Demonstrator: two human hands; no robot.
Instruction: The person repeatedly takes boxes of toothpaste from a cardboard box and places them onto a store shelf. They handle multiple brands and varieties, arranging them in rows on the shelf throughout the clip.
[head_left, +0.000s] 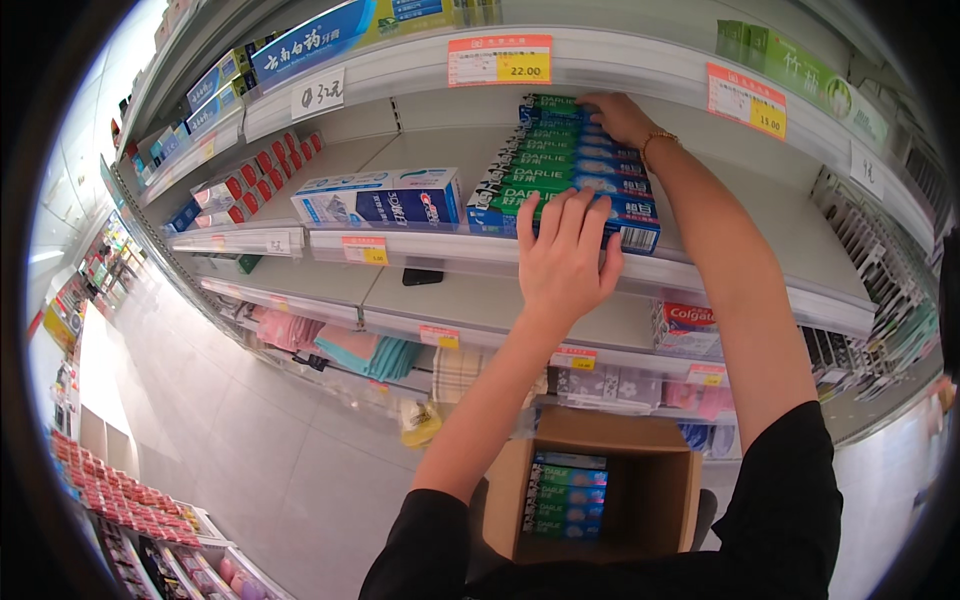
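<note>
Green and blue Darlie toothpaste boxes (536, 174) lie in a long row, front to back, on the middle shelf (720, 195). My left hand (566, 247) rests on the nearest box at the shelf's front edge, its fingers spread over the top. At the far end of the row, my right hand (621, 120) curls over the rear boxes; whether it grips one is hard to see. Below me stands an open cardboard box (615, 427) with several more Darlie boxes (568, 495) stacked along its left side.
Left of the row lies a Crest toothpaste box (379, 199), and red-and-white boxes (259, 176) stand further left. A price-tagged shelf lip (622, 71) runs overhead. On the shelf below are a dark phone-like object (423, 277) and a Colgate box (686, 328). Folded towels (367, 351) sit lower.
</note>
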